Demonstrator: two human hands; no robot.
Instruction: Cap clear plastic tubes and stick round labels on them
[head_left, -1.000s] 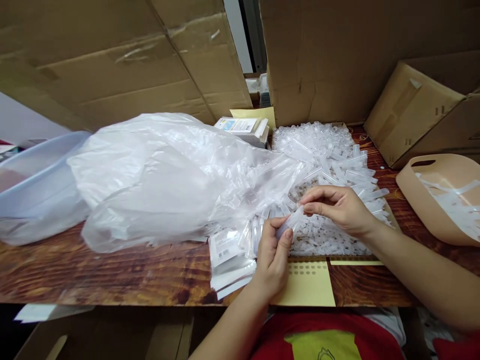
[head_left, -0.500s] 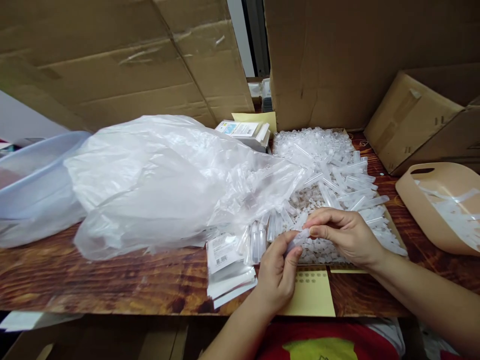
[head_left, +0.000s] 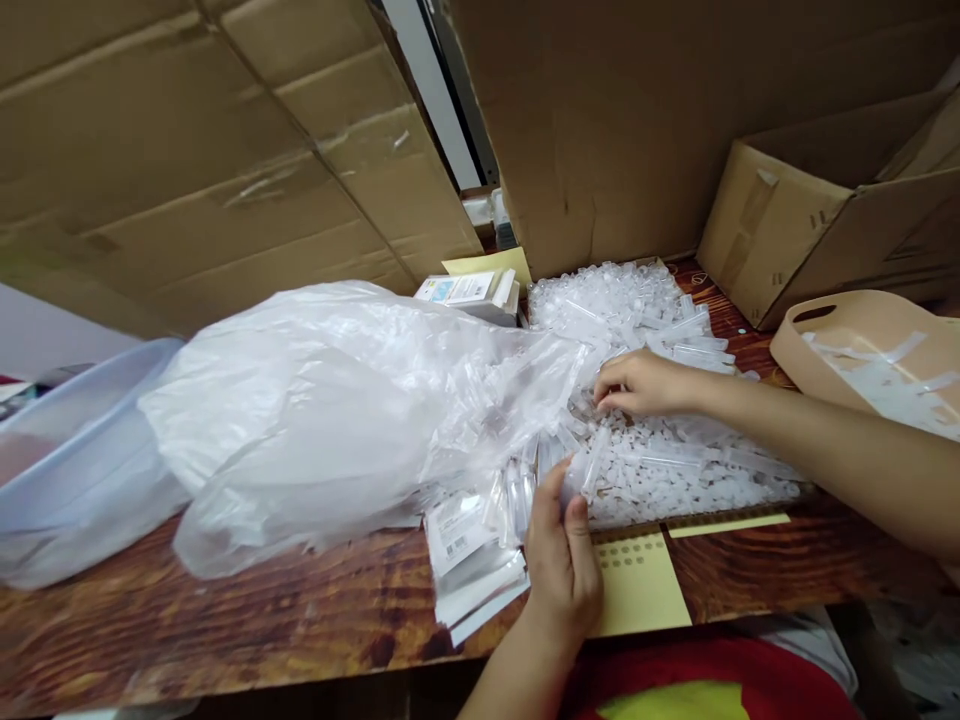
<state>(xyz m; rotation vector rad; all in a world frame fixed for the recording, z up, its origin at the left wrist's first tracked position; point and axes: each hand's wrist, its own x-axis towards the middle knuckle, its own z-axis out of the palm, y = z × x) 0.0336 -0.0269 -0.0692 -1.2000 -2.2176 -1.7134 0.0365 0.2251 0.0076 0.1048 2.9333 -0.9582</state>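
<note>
Near the front of the table, my left hand (head_left: pixel 564 565) is closed around a clear plastic tube (head_left: pixel 595 462), which stands up past the fingertips; there may be more than one tube in it. My right hand (head_left: pixel 637 383) is over the heap of small clear plastic pieces (head_left: pixel 637 470), fingers curled down and pinched together; what they touch is hidden. Longer clear tubes lie across this heap, and several are lined up beside my left hand. The mouth of a large translucent plastic bag (head_left: pixel 322 400) reaches the heap from the left.
White printed packets (head_left: pixel 465 560) and a yellow card (head_left: pixel 641 580) lie by the table's front edge. A beige basket (head_left: pixel 817 350) with white strips and a cardboard box (head_left: pixel 780 220) stand at right. A pale blue basin (head_left: pixel 90 430) is at far left. Large cardboard sheets rise behind.
My right hand has left the tube in my left hand and moved up and away onto the heap. My left hand keeps its hold. The view has tilted slightly.
</note>
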